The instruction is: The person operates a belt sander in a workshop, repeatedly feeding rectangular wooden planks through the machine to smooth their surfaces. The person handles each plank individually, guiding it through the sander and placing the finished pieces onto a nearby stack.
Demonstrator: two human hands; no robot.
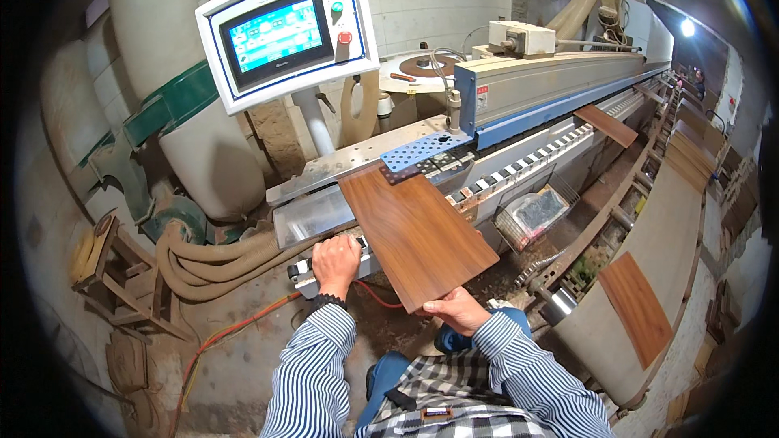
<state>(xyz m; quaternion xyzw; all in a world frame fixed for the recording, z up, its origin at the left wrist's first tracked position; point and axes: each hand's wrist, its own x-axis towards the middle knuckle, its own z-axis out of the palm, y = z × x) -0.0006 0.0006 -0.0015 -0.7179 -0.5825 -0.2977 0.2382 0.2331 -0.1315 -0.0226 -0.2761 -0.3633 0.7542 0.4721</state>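
A brown wood-grain panel slants across the infeed end of a long edge-banding machine. Its far end reaches the blue perforated plate. My right hand grips the panel's near edge, thumb on top and fingers underneath, mostly hidden. To the left of the panel, my left hand is closed over the end of the machine's roller rail; its fingertips are out of sight. Farther along the machine, another brown panel sticks out from the track.
A control screen stands on a post at the far left. On the right, a conveyor belt carries a brown panel. A wire basket hangs beneath the track. Ribbed hoses and an orange cable cross the floor at left.
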